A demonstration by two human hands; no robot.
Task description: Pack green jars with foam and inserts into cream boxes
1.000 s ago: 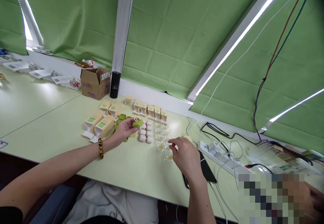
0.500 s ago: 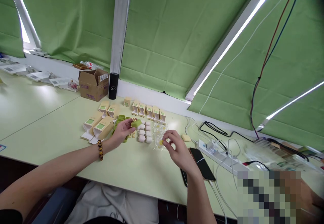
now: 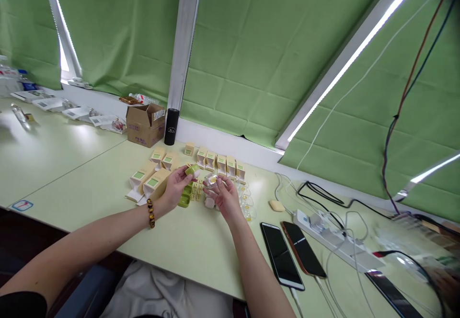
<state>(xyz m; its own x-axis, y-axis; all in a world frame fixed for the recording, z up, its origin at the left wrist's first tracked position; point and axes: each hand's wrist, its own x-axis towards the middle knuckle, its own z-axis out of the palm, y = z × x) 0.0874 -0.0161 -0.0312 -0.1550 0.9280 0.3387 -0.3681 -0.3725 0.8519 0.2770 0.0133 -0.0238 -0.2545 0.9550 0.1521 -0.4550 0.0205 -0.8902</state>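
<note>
My left hand (image 3: 177, 188) is closed around a small green case (image 3: 193, 169) with a whitish, rounded piece showing at its right side. Just to the right, my right hand (image 3: 227, 199) pinches a clear plastic cover (image 3: 212, 179) with a yellow spot on it. The two held things are close, with a slight gap between them. Below them on the table lie other green cases (image 3: 184, 199), rows of small yellowish pieces (image 3: 196, 191) and pale pinkish pieces (image 3: 209, 203), partly hidden by my hands. More clear covers (image 3: 247, 204) lie right of my right hand.
Cream cartons (image 3: 153, 184) with green labels stand left, and smaller ones (image 3: 221, 164) line the back. A cardboard box (image 3: 145, 129) and black tumbler (image 3: 171, 126) stand behind. To the right are two phones (image 3: 282, 255) (image 3: 304, 248), a power strip (image 3: 334, 241) and loose cables.
My right hand has moved left from the clear covers, bringing one cover up beside the green case. The left hand still holds the green case, now turned with its whitish piece showing.
</note>
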